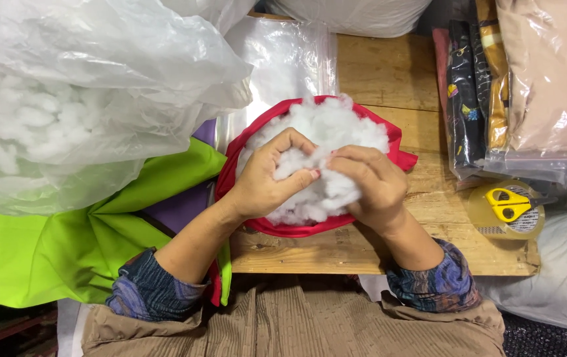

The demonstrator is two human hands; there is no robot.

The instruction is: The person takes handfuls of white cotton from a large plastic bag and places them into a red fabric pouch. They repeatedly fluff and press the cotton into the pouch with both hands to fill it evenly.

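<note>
On wooden table [389,73], hands [323,182] in stuffing [336,125]

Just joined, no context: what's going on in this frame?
A person presses both hands into white stuffing that fills an open red fabric cover on a wooden table. The left hand and right hand each pinch a clump of the fibre. A big clear bag of the same stuffing lies at left over green cloth. Yellow-handled scissors rest on a tape roll at right.

Fluffy white fibre stuffing [326,132] in matt red cloth cover [399,155], on rough wooden table [389,73].
</note>
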